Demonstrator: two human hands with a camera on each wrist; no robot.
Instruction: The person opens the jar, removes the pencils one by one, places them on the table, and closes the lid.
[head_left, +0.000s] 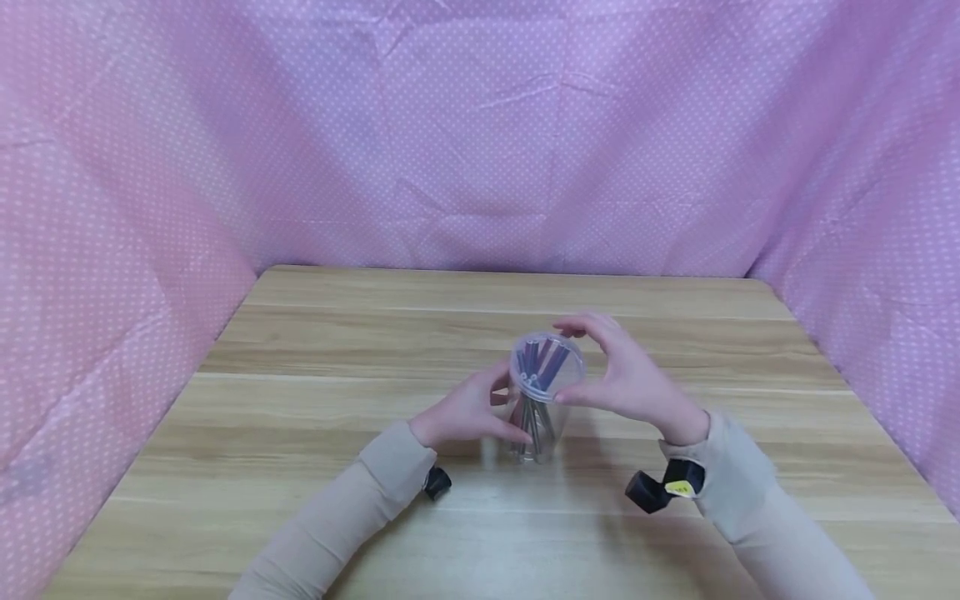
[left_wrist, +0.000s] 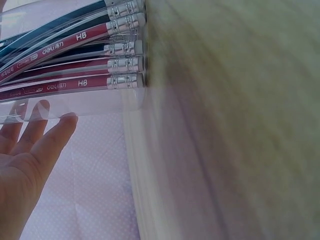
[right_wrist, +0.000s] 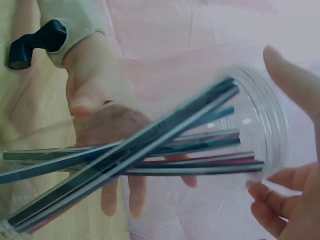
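Note:
A clear plastic jar point(head_left: 551, 429) with a clear screw lid point(head_left: 572, 385) stands upright on the wooden table. Inside lean several HB pencils point(left_wrist: 80, 85), dark blue-green and red, their silver ferrules and erasers at the bottom. My left hand point(head_left: 474, 410) is at the jar's left side, thumb overlapping its front; in the right wrist view its fingers point(right_wrist: 137, 197) stretch out straight behind the jar. My right hand point(head_left: 626, 375) spans the lid from the right, thumb and fingers spread. In the right wrist view its thumb stands off the lid while the fingertips are right at the rim.
The wood-grain table point(head_left: 337, 333) extends around the jar on every side. A pink curtain point(head_left: 480, 150) with white dots hangs behind the table and along both sides. Black wrist devices point(head_left: 663, 486) sit at the beige sleeves point(head_left: 757, 492).

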